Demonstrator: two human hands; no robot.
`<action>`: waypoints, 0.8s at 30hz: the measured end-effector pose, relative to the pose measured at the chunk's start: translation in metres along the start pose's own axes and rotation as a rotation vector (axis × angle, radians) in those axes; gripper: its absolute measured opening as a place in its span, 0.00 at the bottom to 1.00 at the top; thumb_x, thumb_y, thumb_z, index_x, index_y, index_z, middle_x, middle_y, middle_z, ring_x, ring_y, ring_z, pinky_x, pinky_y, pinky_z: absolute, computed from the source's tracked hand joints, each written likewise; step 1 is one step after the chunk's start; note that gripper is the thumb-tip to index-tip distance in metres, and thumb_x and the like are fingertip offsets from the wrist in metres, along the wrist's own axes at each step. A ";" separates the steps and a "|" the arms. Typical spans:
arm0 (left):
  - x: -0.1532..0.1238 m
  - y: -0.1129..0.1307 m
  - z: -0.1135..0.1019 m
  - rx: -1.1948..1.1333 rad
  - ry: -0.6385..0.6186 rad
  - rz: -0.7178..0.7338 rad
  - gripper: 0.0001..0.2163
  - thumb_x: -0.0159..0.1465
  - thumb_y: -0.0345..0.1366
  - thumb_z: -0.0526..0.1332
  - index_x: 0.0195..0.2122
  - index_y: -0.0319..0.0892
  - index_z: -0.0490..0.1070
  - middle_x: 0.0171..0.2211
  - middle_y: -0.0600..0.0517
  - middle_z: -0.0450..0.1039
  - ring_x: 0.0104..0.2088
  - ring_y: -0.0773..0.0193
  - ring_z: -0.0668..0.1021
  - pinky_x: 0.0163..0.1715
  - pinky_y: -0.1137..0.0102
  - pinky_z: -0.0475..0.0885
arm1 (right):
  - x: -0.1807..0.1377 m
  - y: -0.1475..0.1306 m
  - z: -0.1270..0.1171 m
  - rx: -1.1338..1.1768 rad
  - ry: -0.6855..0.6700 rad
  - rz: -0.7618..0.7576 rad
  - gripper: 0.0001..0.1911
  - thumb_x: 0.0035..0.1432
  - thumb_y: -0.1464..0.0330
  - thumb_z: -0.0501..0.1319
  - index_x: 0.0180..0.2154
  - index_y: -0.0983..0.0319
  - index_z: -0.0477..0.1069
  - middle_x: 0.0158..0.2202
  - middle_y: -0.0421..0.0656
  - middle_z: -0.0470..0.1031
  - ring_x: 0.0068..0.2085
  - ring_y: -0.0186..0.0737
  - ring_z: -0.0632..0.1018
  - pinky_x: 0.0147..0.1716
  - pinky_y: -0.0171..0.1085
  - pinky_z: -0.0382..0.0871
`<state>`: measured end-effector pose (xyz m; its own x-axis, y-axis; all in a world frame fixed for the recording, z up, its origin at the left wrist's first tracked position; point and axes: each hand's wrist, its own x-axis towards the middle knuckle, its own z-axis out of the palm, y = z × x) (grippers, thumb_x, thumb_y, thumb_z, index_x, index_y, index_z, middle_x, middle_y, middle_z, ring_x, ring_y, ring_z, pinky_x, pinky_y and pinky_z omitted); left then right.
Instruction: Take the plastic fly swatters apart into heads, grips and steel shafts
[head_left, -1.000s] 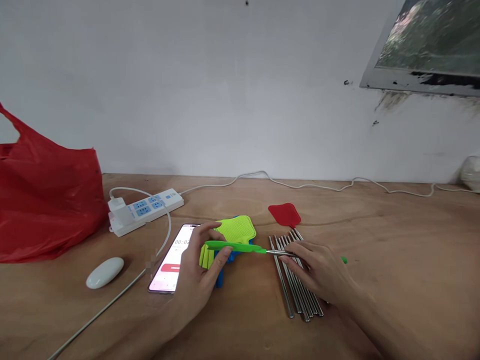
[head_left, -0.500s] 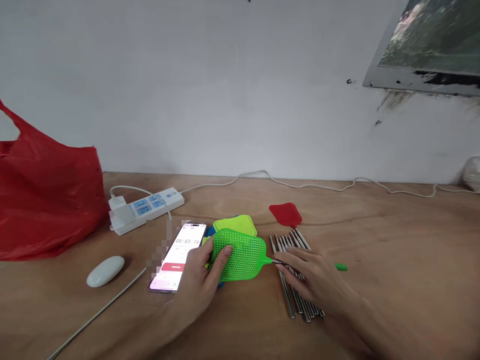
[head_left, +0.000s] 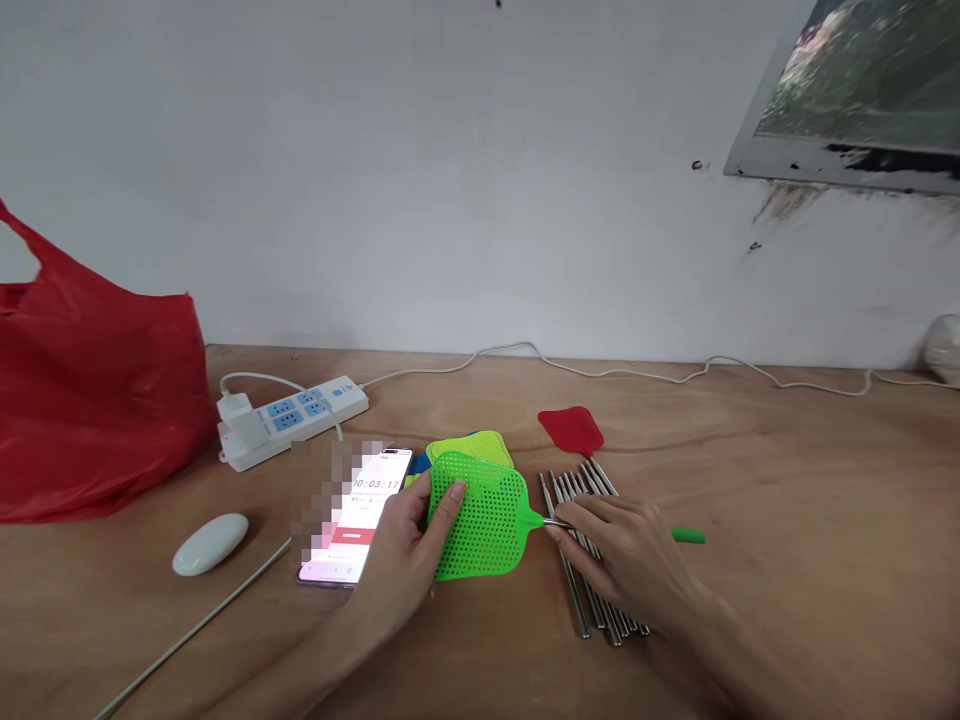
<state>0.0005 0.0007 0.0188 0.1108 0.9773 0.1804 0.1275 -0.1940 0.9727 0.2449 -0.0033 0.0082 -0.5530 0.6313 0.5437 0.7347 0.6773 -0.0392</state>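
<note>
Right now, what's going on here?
A person's left hand holds a green fly swatter by its mesh head; the right hand grips its metal shaft. Metal rods lie beneath the right hand, with a red swatter head beyond them. A yellow head shows behind the green one, and a lit phone lies near the left hand.

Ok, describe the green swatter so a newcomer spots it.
On the table, find the lit phone. Right of it, the left hand grips the green swatter by its paddle, the right hand by its metal rod. Pure green distinguishes it from the yellow paddle and red paddle beyond.
</note>
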 end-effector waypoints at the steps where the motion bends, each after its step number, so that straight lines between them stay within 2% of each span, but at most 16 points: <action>1: 0.000 -0.002 0.001 -0.003 -0.006 -0.014 0.15 0.66 0.50 0.60 0.41 0.43 0.77 0.20 0.56 0.69 0.14 0.68 0.68 0.07 0.76 0.62 | 0.000 0.000 0.001 0.008 -0.005 -0.011 0.14 0.73 0.66 0.48 0.41 0.60 0.71 0.32 0.43 0.78 0.31 0.40 0.77 0.28 0.37 0.59; 3: -0.001 -0.005 0.002 -0.005 -0.016 -0.034 0.16 0.65 0.51 0.61 0.40 0.42 0.75 0.22 0.55 0.69 0.15 0.67 0.70 0.06 0.76 0.64 | 0.000 -0.001 0.002 0.019 -0.006 -0.038 0.15 0.74 0.69 0.46 0.46 0.61 0.70 0.36 0.45 0.79 0.33 0.41 0.78 0.29 0.38 0.60; 5: -0.002 -0.008 0.002 0.002 -0.021 -0.046 0.17 0.65 0.51 0.61 0.40 0.41 0.74 0.24 0.55 0.69 0.17 0.66 0.72 0.06 0.76 0.67 | 0.000 -0.003 0.002 0.023 0.000 -0.048 0.15 0.74 0.70 0.45 0.46 0.62 0.70 0.36 0.45 0.79 0.33 0.41 0.78 0.28 0.38 0.60; 13: 0.000 -0.004 -0.001 0.014 -0.050 -0.037 0.19 0.66 0.53 0.59 0.42 0.41 0.74 0.23 0.56 0.68 0.17 0.67 0.71 0.06 0.76 0.68 | -0.001 -0.004 -0.003 -0.025 0.035 -0.032 0.16 0.74 0.67 0.48 0.38 0.60 0.71 0.30 0.41 0.76 0.28 0.38 0.76 0.25 0.38 0.55; 18: 0.007 -0.003 -0.008 0.011 0.014 -0.036 0.20 0.66 0.54 0.60 0.43 0.41 0.74 0.21 0.57 0.68 0.14 0.68 0.69 0.07 0.76 0.66 | -0.004 0.001 -0.002 -0.064 0.093 0.020 0.16 0.73 0.65 0.51 0.31 0.59 0.70 0.25 0.38 0.74 0.25 0.35 0.74 0.24 0.38 0.52; 20: 0.011 -0.002 -0.011 -0.033 0.048 -0.020 0.19 0.66 0.53 0.61 0.43 0.41 0.74 0.23 0.55 0.71 0.18 0.66 0.73 0.13 0.74 0.72 | -0.006 0.005 -0.001 -0.074 0.125 0.069 0.16 0.72 0.64 0.52 0.31 0.59 0.69 0.25 0.38 0.75 0.24 0.34 0.74 0.24 0.38 0.52; 22: 0.014 -0.001 -0.013 -0.083 0.062 0.015 0.17 0.67 0.51 0.61 0.43 0.42 0.74 0.28 0.51 0.76 0.26 0.62 0.79 0.23 0.70 0.78 | -0.006 0.009 0.001 -0.084 0.135 0.114 0.17 0.72 0.64 0.52 0.31 0.59 0.70 0.26 0.39 0.75 0.24 0.35 0.74 0.24 0.38 0.51; 24: 0.015 -0.001 -0.014 -0.097 0.059 0.042 0.15 0.67 0.50 0.62 0.43 0.42 0.74 0.35 0.49 0.78 0.34 0.58 0.81 0.32 0.67 0.79 | -0.006 0.010 0.002 -0.086 0.122 0.135 0.17 0.73 0.63 0.52 0.32 0.59 0.70 0.27 0.39 0.76 0.25 0.36 0.75 0.24 0.38 0.51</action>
<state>-0.0113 0.0170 0.0225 0.0552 0.9723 0.2272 0.0272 -0.2290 0.9731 0.2551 0.0005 0.0025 -0.3995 0.6599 0.6364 0.8323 0.5520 -0.0498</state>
